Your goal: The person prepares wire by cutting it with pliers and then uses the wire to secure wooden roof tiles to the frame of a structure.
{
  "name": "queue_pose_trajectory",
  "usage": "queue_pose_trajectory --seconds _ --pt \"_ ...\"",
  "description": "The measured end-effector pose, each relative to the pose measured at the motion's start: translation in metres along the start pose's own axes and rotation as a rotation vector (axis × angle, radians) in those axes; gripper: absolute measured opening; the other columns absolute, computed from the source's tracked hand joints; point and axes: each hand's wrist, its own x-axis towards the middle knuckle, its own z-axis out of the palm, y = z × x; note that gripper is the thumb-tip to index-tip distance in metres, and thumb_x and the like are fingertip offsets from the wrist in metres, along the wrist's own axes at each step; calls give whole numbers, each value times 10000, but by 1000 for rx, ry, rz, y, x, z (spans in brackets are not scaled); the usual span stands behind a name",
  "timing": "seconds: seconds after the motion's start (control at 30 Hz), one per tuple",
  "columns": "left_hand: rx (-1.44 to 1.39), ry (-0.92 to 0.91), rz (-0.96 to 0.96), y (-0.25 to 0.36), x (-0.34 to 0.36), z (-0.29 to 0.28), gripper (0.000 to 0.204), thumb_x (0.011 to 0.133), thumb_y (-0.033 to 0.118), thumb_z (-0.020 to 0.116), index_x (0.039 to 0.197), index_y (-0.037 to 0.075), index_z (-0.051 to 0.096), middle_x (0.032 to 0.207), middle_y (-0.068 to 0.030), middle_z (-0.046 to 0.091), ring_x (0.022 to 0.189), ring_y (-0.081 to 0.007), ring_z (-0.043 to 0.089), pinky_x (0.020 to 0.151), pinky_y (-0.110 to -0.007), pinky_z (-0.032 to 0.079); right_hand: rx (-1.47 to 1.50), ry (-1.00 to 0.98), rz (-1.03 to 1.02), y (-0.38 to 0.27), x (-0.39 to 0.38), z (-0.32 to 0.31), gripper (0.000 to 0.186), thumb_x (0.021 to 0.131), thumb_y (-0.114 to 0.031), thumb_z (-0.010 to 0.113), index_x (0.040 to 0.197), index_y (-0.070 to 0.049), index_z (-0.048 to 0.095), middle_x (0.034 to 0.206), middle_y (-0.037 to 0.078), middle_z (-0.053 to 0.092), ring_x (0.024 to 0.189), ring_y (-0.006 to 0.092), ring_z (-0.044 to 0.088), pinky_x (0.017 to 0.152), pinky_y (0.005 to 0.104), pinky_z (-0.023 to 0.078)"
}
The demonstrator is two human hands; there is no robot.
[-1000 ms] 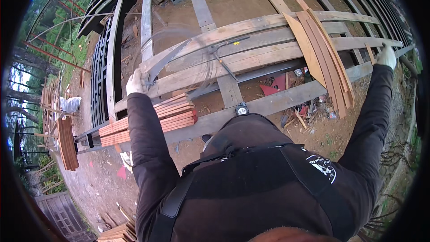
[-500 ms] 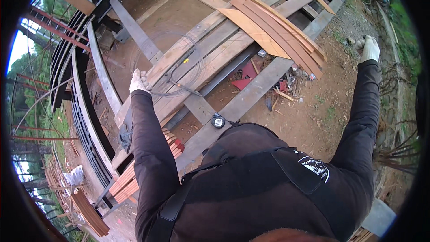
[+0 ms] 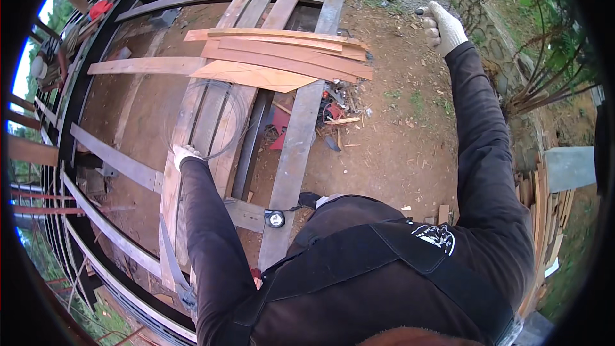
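I judge I'm steadying myself: my gloved left hand (image 3: 184, 153) lies on the long plank (image 3: 174, 173) at near left, grip unclear, while my right hand (image 3: 442, 25) hangs loosely curled, empty, far right.

Both hands wear pale knitted cloth gloves, matt and a little fuzzy: the left hand (image 3: 184, 154) rests on a grey plank (image 3: 172, 186), weathered wood with a dry, rough face, and the right hand (image 3: 442, 25) is up in the air over the ground (image 3: 397, 147), bare brown earth, crumbly and strewn with wood chips. The boards (image 3: 282, 57) stacked across look like fresher wood, orange-brown, smoother, thin and slightly bowed. A wire loop (image 3: 221, 118) is thin grey metal with a faint sheen. The dark rails (image 3: 96, 57) at the left look like painted metal, dull black. The sleeves are dark matt cloth, and the straps are black smooth webbing.
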Motion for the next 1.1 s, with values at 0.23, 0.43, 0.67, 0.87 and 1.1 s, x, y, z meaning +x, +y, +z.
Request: queue_pose_trajectory --seconds 0.23,0.43,0.67,0.87,1.1 --pt "890 326 257 15 -46 -15 667 841 432 768 1259 -73 642 1079 -249 717 944 -349 712 902 -493 549 483 -267 -2 17 -14 27 155 1080 -254 545 969 -146 548 688 -60 435 506 51 366 410 217 287" --pt "209 -276 811 13 -238 20 571 936 140 734 1433 -43 521 1359 -207 604 1236 -288 612 1073 -407 492 602 -360 -13 14 -55 55 154 1089 -215 531 968 -119 523 702 -77 404 500 50 356 402 216 288" --pt "353 -1102 1290 31 -421 89 1205 686 505 939 1573 -48 340 1568 -292 411 1449 -465 421 1214 -518 324 595 -480 -218 2 -175 128 226 1123 -232 478 1064 -43 586 676 -65 375 475 44 342 381 212 277" --pt "486 -1323 604 17 -443 97 496 976 169 740 1375 -59 554 1282 -179 664 1154 -214 647 984 -339 532 651 -580 -301 -7 -252 193 364 1136 -245 453 1350 24 573 687 -68 359 485 46 303 415 214 262" --pt "9 -889 515 27 -444 6 230 1087 120 528 1234 -29 623 956 -55 693 679 -74 563 623 -283 497 324 -955 -458 10 -233 242 504 1116 -372 454 1378 43 570 992 137 694 816 253 712 729 338 594"
